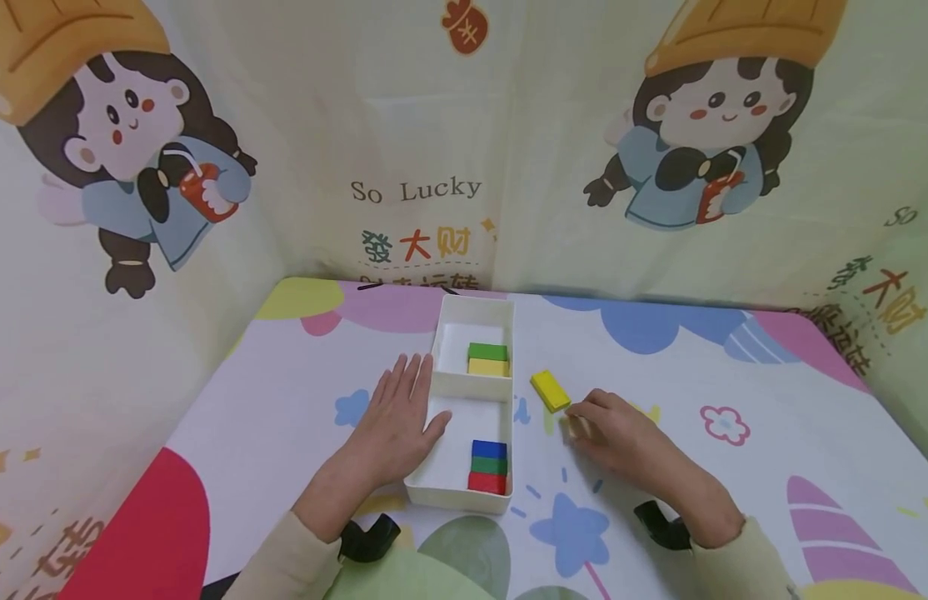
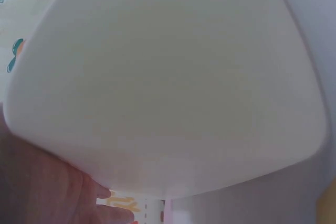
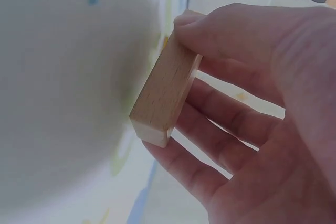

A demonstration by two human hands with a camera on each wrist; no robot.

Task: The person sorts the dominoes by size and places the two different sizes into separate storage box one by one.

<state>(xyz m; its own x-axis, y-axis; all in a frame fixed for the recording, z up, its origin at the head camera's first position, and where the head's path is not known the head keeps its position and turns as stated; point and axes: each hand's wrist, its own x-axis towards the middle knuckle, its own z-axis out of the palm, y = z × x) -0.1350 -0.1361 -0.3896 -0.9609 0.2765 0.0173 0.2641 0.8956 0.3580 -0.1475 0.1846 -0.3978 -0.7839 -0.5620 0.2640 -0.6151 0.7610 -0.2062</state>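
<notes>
A white two-compartment box (image 1: 471, 386) stands on the table. My left hand (image 1: 392, 425) rests along its left side, fingers extended, the thumb reaching over the near compartment. The box's pale wall (image 2: 168, 87) fills most of the left wrist view. To the right of the box, my right hand (image 1: 625, 433) pinches a plain wooden block (image 3: 165, 87) between thumb and fingers. Just beyond that hand, a yellow block (image 1: 550, 391) lies flat on the table. The far compartment holds a green block (image 1: 488, 351) and a pale yellow block (image 1: 488, 367).
In the near compartment, a blue block (image 1: 490, 449), a dark green block (image 1: 489, 465) and a red block (image 1: 487, 482) sit in a row by the right wall. Behind the table hangs a printed curtain (image 1: 546, 167). A patterned cloth (image 1: 659, 358) covers the tabletop.
</notes>
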